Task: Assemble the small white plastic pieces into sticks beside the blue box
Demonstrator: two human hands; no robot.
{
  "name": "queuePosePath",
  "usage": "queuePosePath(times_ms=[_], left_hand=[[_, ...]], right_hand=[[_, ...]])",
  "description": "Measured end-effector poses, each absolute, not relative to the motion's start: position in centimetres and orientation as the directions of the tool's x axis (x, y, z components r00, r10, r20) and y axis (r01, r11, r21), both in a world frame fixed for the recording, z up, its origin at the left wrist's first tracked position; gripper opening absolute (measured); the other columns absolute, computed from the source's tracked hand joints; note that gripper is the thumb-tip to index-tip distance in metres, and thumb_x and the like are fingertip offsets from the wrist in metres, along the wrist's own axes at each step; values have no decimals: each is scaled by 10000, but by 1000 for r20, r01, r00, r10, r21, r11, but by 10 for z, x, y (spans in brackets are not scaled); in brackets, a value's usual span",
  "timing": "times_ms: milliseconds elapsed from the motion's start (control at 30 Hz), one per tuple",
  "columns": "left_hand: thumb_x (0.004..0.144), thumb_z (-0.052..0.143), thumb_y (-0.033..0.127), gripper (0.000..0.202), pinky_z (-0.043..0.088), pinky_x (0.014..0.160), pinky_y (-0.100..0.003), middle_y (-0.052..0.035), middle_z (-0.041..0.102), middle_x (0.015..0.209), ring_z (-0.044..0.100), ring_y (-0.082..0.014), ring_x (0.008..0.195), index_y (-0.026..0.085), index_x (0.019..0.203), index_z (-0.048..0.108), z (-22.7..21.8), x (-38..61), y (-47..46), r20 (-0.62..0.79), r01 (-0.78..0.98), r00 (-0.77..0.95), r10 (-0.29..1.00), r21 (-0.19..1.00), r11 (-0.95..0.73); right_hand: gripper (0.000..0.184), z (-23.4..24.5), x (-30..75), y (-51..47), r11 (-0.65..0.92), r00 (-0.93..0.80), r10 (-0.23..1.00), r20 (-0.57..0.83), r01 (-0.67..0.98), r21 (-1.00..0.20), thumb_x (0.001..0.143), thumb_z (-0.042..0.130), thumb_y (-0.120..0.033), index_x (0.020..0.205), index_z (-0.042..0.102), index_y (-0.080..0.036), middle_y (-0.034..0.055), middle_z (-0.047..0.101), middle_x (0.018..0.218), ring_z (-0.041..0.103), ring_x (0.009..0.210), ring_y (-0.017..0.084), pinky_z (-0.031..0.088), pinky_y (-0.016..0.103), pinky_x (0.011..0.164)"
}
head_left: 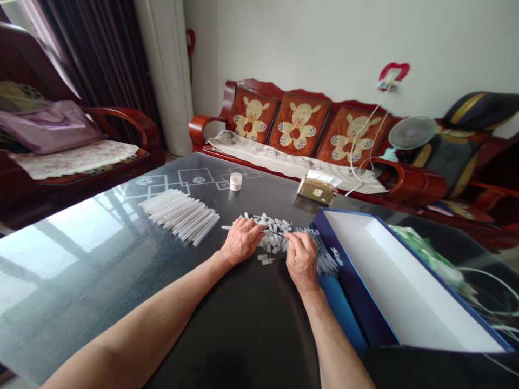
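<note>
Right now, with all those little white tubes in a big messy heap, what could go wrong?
The short white tubes are heaped on a shiny table, so a few might roll away if the left hand bumps them. The right hand is close to the open blue box, so an elbow or wrist might knock the box into the heap, or tubes could drop inside it.

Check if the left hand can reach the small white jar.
Probably yes: the left hand is near the jar, and the white tubes lie off to one side, not between them.
</note>
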State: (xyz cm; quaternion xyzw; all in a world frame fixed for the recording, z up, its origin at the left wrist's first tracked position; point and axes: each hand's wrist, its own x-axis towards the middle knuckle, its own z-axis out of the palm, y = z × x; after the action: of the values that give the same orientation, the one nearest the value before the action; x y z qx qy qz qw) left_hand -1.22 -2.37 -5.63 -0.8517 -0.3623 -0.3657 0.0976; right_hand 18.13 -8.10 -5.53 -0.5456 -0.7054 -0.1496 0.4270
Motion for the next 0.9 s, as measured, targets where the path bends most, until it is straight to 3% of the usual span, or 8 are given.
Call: queuePosePath(times_ms=[333,633,900], left_hand=[[942,396,354,321,387,751,-332,-50,567,801,492,-174,757,241,1141,622,-56,-12,-24,640,624,573,512,63,-779],[937,399,389,312,371,701,-319,-44,537,750,488,-178,727,267,1063,657,-51,-14,-26,567,673,612,552,-7,-740],[938,406,380,307,395,663,-279,-40,558,729,509,-164,711,241,1033,663,-50,-8,-21,552,654,588,591,105,-749]], right_hand=[[276,-51,175,-84,406,-91,636,766,884,-232,878,440,-135,973,693,-190,76,620,934,562,904,189,410,348,856],[272,-47,175,-84,417,-167,683,711,889,-191,880,439,-127,963,691,-191,66,628,910,569,882,176,408,326,847],[277,-33,185,-72,399,-211,742,636,902,-166,834,460,-92,925,696,-205,50,627,900,579,890,173,417,309,861]])
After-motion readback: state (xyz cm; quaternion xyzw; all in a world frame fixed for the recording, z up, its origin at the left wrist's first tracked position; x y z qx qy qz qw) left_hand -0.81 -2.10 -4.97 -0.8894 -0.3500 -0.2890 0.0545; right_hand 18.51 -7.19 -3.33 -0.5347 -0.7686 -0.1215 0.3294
